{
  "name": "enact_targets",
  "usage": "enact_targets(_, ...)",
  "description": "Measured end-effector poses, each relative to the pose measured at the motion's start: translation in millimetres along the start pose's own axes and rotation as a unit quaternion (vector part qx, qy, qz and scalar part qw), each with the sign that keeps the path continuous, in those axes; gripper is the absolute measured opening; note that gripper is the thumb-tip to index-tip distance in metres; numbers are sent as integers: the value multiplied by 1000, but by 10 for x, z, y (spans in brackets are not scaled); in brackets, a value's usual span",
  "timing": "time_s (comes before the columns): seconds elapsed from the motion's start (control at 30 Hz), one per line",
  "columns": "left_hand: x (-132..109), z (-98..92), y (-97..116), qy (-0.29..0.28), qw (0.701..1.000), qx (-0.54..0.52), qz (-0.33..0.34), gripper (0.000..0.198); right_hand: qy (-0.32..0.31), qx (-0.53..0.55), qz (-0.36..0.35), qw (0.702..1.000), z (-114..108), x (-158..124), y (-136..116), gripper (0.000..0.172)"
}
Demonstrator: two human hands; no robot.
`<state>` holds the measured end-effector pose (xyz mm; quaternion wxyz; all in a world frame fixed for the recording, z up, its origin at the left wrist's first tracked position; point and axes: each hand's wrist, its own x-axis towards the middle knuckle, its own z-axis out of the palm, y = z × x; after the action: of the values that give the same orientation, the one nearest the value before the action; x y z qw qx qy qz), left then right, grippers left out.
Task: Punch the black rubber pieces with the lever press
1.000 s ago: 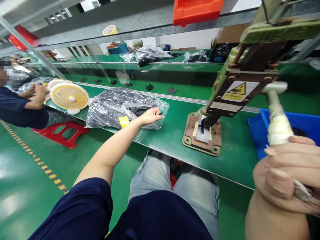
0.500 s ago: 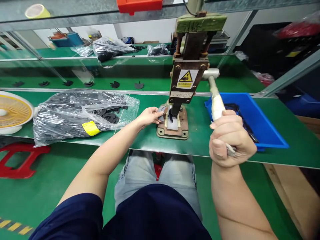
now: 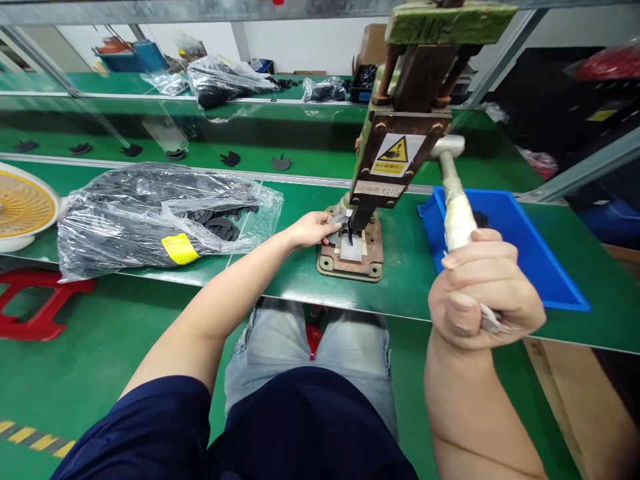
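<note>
My left hand pinches a dark grey curved flat piece at the left of the press base. A small black curved part sits by a light metal plate under the press ram. Wrapped round the taped lever handle of the hand press is my right hand, closed in a fist. The ram's lower end is close above the plate; whether it touches the grey piece cannot be made out.
Left on the green bench lies a clear bag of black parts. A blue bin stands at the right behind my right hand. A fan is at the far left. Several black pieces line the ledge behind.
My left hand has brought the grey piece slightly closer in under the ram. The view has shifted, so the press looks larger and further right; my right hand keeps hold of the lever.
</note>
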<state>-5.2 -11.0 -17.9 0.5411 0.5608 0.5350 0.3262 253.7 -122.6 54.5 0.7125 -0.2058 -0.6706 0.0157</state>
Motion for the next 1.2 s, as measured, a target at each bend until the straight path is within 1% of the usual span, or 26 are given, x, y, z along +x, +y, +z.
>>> enact_targets(0.1, 28, 31, 12, -10, 1000, 14, -5, 33, 4, -3, 4, 1000, -2, -3, 8, 48)
enact_targets(0.23, 53, 44, 51, -18, 999, 26, -28, 31, -3, 4, 1, 1000, -5, -16, 5, 49)
enact_targets(0.43, 73, 30, 88, -24, 997, 23, -64, 30, 15, 6, 7, 1000, 21, -24, -14, 53)
enact_targets(0.57, 100, -2, 112, -47, 995, 22, -85, 31, 8, -2, 13, 1000, 14, -19, -26, 52)
enact_targets(0.73, 133, -46, 132, -76, 992, 41, -87, 30, 7, -5, 15, 1000, -2, -13, -31, 53)
enact_targets(0.9, 137, -46, 136, -75, 992, 55, -81, 30, 5, -1, 4, 1000, 9, -1, -6, 55)
enact_targets(1.03, 127, -43, 193, -80, 988, 62, -113, 29, 29, 9, -5, 1000, 38, 3, 18, 56)
enact_targets(1.2, 105, -45, 248, -97, 981, 28, -163, 28, 44, 18, -8, 999, 105, -34, 12, 55)
